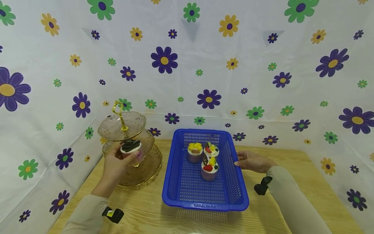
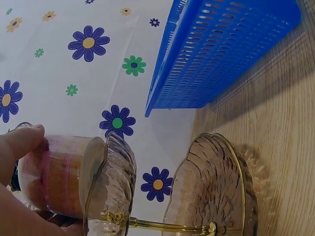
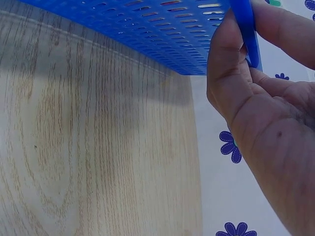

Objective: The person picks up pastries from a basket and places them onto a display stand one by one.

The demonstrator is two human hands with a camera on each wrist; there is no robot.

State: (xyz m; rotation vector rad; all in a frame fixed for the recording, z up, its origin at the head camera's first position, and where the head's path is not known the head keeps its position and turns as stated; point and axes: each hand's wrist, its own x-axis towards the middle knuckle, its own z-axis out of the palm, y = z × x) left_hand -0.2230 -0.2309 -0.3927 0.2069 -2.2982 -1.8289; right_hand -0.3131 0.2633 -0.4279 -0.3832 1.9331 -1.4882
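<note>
A small cup with dark topping (image 1: 130,147) is held by the left hand (image 1: 115,166) at the three-plate stand (image 1: 122,130). The cup is pinched from its sides between thumb and fingers, and some of these fingers are hidden behind it; whether they are spread or pressed together cannot be told. By this side grip the topping is left untouched, and the bottom is kept free — probably so that the cup can stand flat on a plate. The cup is kept about upright, near the edge of a plate, but whether the plate is touched by it cannot be told.

The side rim of the blue basket (image 1: 204,206) is pinched between the thumb and the fingers of the right hand (image 1: 253,161). It is judged that the basket is steadied by this grip, since no cup is held there.

Inside the basket, three other cups are grouped toward the back: one with yellow topping (image 1: 194,155), and two with red and yellow fruit (image 1: 209,173). They are stood upright, presumably for protecting the soft-looking tops. The basket is placed beside the stand on the wooden table (image 1: 140,208) — so both are within easy reach.
</note>
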